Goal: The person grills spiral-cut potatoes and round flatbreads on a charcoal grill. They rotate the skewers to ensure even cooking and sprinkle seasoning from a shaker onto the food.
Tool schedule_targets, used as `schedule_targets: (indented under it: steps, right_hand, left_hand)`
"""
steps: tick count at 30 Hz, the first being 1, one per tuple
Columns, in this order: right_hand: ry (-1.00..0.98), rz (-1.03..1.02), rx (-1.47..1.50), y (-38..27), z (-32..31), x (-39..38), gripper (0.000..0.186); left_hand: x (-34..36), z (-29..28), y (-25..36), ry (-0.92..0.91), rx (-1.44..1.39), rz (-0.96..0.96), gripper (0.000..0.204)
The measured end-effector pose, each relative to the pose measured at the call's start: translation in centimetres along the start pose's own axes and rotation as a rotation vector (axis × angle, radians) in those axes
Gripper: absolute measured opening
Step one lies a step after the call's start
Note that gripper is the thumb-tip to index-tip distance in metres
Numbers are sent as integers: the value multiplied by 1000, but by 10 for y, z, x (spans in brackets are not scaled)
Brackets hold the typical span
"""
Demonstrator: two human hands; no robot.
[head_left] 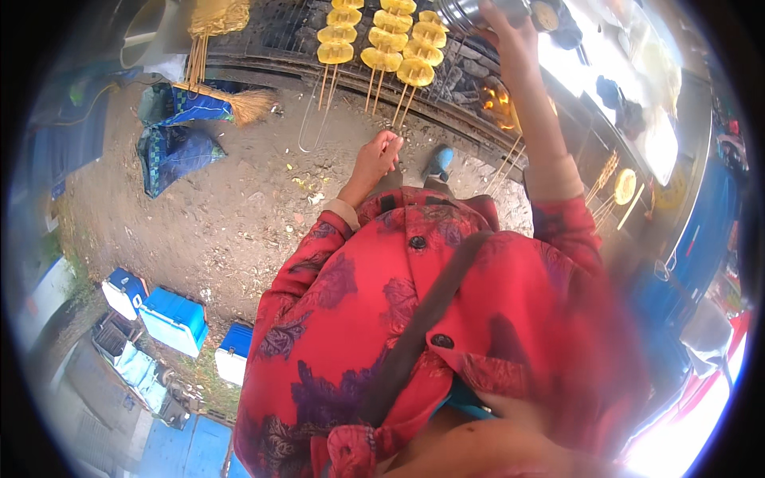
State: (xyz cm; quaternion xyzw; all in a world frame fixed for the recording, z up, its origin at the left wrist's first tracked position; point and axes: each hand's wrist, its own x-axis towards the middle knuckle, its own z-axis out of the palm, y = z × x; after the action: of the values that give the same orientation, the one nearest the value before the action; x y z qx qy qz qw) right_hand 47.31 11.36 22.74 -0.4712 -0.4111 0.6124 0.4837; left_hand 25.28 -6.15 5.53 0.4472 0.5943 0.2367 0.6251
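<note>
one can (459, 13) held by the right grip (508, 33) looks hard and slippery, so hug its side; i can't tell if the left grip (376, 159) pinches nearby sticks (407, 107).

The top edge cuts off the skewered yellow slices (384, 38) and the metal container (460, 13) in the right hand (508, 33), so how far its grip wraps round is unclear. Whether the left hand (378, 159) pinches the skewer (406, 106) above it cannot be told. The right forearm (543, 115) covers part of the fire (499, 103). Glare swallows part of the counter (572, 76), and the jacket (351, 279) blurs toward lower right.
</note>
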Motion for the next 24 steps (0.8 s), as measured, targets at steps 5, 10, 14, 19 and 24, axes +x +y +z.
schedule_targets:
  steps: [5,10,14,19,24]
  right_hand:
    - [37,-24,-16,-16,-21,-10,34]
    - [182,-60,-115,-45,-70,-63,31]
    - [410,71,-697,-34,-85,-132,32]
    - [545,229,623,12,-96,-211,30]
    - [593,405,700,10,-102,-250,35]
  left_hand:
    - [-12,32,-10,-224,86,-13,29]
    - [2,97,-20,-463,14,167,33]
    - [17,164,-12,-522,-182,205,31]
    - [12,202,36,-457,-669,-254,24]
    - [11,159,78,-657,-949,-477,31]
